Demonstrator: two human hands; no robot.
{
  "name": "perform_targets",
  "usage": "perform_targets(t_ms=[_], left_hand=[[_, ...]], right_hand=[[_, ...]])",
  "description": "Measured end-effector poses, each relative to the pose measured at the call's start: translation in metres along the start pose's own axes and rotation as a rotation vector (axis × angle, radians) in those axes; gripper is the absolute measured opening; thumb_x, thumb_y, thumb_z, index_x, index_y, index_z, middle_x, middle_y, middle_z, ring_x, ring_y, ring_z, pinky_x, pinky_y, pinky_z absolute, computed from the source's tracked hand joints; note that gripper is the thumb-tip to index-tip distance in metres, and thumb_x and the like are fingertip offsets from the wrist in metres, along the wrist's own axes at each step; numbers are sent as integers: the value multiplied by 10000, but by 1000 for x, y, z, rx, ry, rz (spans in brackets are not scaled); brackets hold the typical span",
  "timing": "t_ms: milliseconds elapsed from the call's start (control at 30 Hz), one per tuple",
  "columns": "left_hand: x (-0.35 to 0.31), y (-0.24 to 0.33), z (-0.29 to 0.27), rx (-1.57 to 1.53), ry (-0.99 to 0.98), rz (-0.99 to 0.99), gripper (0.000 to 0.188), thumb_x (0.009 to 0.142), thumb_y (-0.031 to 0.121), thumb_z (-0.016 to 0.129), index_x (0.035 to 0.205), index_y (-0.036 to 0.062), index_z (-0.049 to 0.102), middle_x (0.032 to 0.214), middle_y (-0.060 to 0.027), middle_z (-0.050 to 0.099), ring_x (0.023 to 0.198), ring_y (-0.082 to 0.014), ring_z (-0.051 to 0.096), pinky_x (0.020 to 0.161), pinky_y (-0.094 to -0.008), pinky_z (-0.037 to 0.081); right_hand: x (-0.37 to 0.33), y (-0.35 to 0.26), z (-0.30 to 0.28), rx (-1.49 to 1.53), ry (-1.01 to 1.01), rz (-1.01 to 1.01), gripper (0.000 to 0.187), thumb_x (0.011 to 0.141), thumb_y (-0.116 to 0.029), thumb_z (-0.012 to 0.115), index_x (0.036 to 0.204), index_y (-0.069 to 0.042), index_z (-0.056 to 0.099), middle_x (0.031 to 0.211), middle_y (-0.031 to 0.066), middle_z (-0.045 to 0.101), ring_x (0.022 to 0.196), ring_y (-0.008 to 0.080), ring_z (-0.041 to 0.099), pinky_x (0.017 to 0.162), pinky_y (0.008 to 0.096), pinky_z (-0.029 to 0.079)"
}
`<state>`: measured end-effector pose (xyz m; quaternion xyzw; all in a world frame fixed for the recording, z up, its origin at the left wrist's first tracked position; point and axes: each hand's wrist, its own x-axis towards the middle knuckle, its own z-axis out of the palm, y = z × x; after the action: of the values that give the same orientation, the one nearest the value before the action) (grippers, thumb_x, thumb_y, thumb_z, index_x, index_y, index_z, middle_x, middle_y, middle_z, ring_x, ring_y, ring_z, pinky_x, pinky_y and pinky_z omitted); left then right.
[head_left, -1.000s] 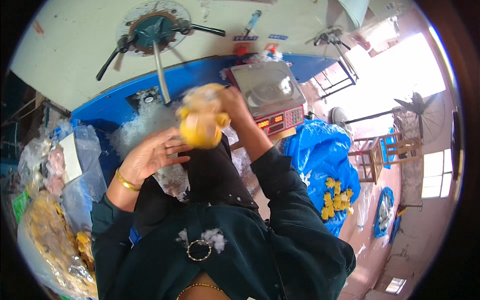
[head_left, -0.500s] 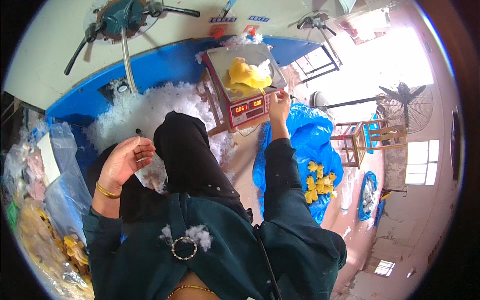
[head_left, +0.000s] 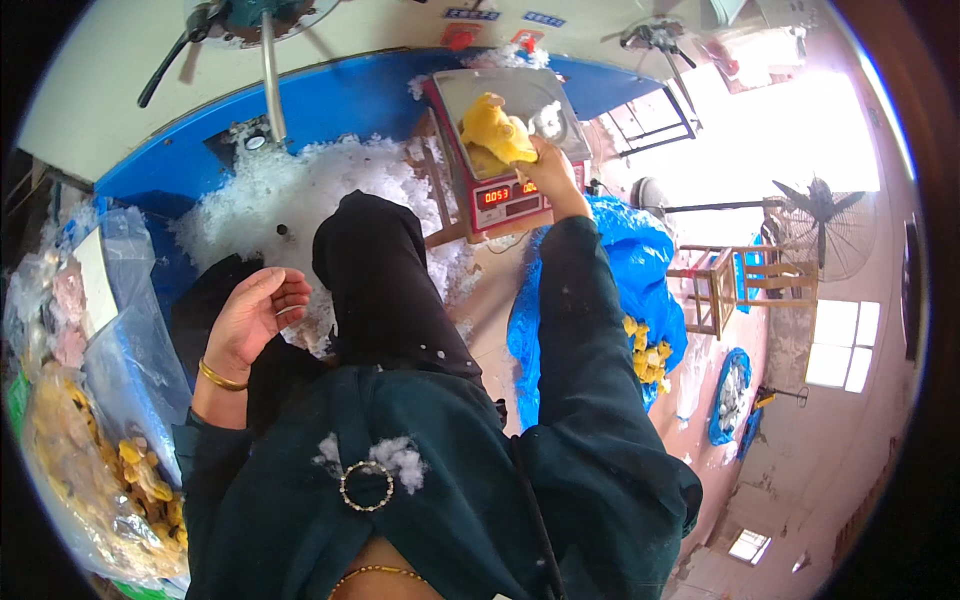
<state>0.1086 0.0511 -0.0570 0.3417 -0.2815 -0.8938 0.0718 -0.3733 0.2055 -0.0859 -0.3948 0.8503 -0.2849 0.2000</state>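
Note:
On the metal pan of a red digital scale (head_left: 512,205) is a yellow plush toy (head_left: 490,128), soft and only partly filled out. My right hand (head_left: 556,178) reaches to its lower right end, with the fingers closed on the fabric. Just right of the toy, a tuft of white stuffing (head_left: 547,120) lies on the pan. My left hand (head_left: 258,318) hovers beside my left knee, fingers loosely curled and apart from the thumb, holding nothing. Below and beyond it spreads a heap of white fibre stuffing (head_left: 300,190).
A pale machine panel (head_left: 370,30) with a blue lower ledge curves across the far side. Clear plastic bags (head_left: 90,460) of yellow pieces stand at left. At right are a blue sheet (head_left: 625,240) with yellow toys (head_left: 650,360), a wooden chair (head_left: 712,290) and a standing fan (head_left: 820,225).
My right hand has moved from the scale's front corner onto the plush toy and gripped it. The toy is tilted more upright, and the stuffing tuft now lies apart from it.

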Motion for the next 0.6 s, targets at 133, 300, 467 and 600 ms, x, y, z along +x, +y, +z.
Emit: perform_targets(t_ms=[133,300,467,600], left_hand=[[-13,-11,-12,-21,16,58,216,971,212,503,1030,45,627,974,-73,661,866,-170,635,795,-307,521],[-37,-33,-45,161,206,244,176,936,230,585,945,59,626,871,-48,654,767,-124,616,707,-258,498],[-113,-66,-110,717,1031,539,169,872,164,639,963,28,596,908,-97,639,793,-176,623,697,-289,508],[-202,-115,-177,1227,2061,433,438,705,189,724,1091,76,549,1089,-164,545,1050,-351,524,886,-435,439]], right_hand=[[-39,-54,17,-124,-131,-42,363,778,-409,704,961,-97,682,758,99,678,714,249,665,645,369,497],[-79,55,9,-161,-105,-56,395,850,-392,650,1093,-80,658,947,127,687,789,210,668,703,339,516],[-104,104,-23,-237,-33,123,375,866,-351,636,1104,-62,644,949,119,676,783,210,657,671,330,515],[-106,115,-44,-264,38,215,358,879,-319,624,1113,-48,633,950,112,666,777,209,648,645,322,514]])
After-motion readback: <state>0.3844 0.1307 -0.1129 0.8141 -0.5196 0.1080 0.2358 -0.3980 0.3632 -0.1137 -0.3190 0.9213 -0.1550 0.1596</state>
